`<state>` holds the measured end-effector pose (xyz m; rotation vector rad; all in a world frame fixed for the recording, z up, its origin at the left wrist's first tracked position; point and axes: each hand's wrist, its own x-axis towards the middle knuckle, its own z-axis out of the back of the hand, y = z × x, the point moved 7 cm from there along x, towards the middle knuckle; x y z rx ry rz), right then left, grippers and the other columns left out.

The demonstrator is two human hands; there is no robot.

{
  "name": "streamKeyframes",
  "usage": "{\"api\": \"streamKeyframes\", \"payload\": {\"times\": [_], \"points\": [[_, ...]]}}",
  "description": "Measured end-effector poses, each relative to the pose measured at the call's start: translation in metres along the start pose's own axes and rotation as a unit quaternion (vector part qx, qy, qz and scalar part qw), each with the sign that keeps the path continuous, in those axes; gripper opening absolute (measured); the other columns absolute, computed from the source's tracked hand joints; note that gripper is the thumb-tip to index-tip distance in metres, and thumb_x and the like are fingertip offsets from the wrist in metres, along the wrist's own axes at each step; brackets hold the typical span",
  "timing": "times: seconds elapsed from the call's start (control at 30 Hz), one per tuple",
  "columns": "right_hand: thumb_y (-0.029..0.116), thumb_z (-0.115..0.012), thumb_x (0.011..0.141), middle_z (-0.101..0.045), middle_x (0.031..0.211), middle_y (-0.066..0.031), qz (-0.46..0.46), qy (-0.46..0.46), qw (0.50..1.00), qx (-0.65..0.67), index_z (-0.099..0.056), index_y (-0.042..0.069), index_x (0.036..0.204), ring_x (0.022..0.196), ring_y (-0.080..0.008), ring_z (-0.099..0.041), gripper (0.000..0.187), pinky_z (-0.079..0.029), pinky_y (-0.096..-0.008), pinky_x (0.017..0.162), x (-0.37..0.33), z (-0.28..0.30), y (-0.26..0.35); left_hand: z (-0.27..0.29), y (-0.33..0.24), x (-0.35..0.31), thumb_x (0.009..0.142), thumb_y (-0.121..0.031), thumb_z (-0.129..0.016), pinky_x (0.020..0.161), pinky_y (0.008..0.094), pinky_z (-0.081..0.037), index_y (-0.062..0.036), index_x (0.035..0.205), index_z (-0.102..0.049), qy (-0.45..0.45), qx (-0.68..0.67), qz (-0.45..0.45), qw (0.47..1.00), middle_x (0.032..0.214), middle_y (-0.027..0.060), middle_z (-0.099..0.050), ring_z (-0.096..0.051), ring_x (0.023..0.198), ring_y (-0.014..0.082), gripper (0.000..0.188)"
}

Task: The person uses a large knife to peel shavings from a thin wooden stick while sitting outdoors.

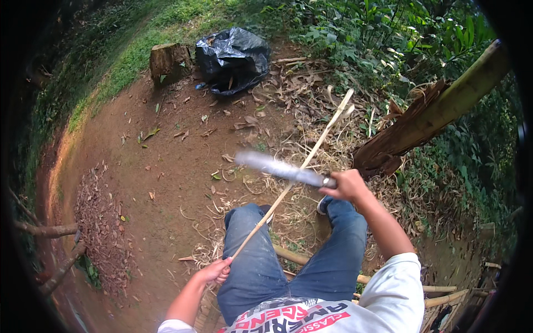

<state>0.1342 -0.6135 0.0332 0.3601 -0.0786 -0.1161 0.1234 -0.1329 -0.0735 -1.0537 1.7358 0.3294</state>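
My left hand [215, 271] is closed round the lower end of a long pale stick [261, 223], which looks like a split bamboo strip. The stick slants up and to the right past my left knee, and a thin curl stands off its far end. In my right hand [346, 186] is the dark handle of a machete [277, 168]. Its blade points left and lies across the stick in this view; motion blurs it, so I cannot tell whether it touches.
Pale shavings [311, 222] and dry leaves litter the ground by my feet. Ahead stand a black plastic bag [233, 58] and a tree stump [168, 62]. A thick leaning trunk [444, 111] rises at right. Bamboo poles [444, 298] lie beneath me; branches [50, 230] jut in at left.
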Motion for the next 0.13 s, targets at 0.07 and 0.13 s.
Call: {"api": "streamKeyframes", "payload": {"times": [0.07, 0.13], "points": [[0.062, -0.07, 0.072, -0.062, 0.054, -0.0116, 0.059, 0.029, 0.994, -0.088, -0.068, 0.009, 0.069, 0.048, -0.0294, -0.062, 0.054, -0.054, -0.0377, 0.054, 0.006, -0.001, -0.006, -0.001, 0.003, -0.004, 0.098, -0.057, -0.039, 0.037, 0.0244, -0.013, -0.0172, 0.058, -0.027, -0.005, -0.003, 0.021, 1.0, 0.048, -0.0081, -0.021, -0.017, 0.037, 0.0063, 0.058], [0.065, -0.065, 0.076, -0.066, 0.058, -0.009, -0.042, -0.006, 0.997, -0.063, -0.069, 0.01, 0.069, 0.051, -0.0273, -0.066, 0.055, -0.055, -0.0352, 0.054, 0.009, 0.025, -0.054, 0.009, 0.01, 0.0, 0.098, -0.056, -0.041, 0.037, 0.0246, -0.013, -0.0168, 0.059, -0.029, 0.004, -0.003, 0.017, 1.0, 0.048, -0.008, -0.021, -0.017, 0.037, 0.0066, 0.057]]}}
